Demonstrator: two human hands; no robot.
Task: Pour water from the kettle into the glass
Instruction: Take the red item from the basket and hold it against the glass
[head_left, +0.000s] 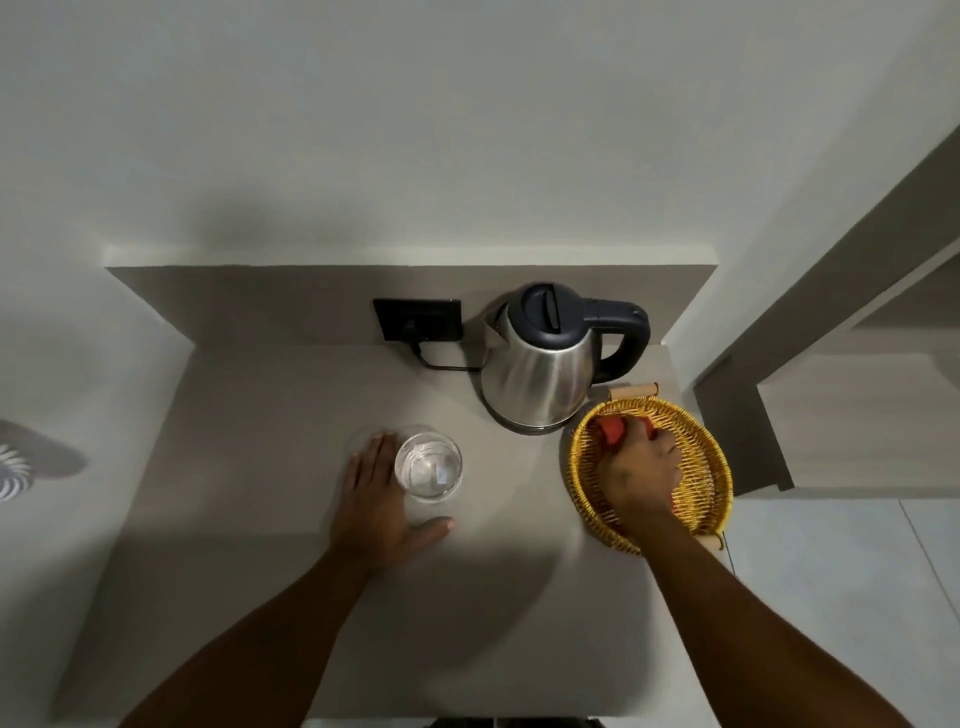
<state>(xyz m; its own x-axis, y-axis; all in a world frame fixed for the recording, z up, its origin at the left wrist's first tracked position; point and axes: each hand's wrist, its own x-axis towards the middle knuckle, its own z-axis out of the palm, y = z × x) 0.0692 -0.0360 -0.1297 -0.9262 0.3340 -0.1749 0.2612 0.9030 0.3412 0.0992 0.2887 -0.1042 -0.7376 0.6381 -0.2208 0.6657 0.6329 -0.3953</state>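
counter (249, 415), smooth grey, matte. far right corner: kettle (545, 364), brushed steel, dark lid and handle, upright on its base; black cord to wall socket (418, 319). right edge: woven yellow basket (711, 467) holding red items; right hand (641, 475) inside it, fingers curled, grasp unclear. centre: clear round glass (428, 465), upright; left hand (374, 499) cupped loosely about its left side, thumb at its near side.

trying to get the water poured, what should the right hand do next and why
Probably lift the right hand out of the basket and move it to the kettle handle. The kettle stands untouched on its base with the lid shut, the left hand already steadies the glass, and the right hand is busy among red items in the basket.
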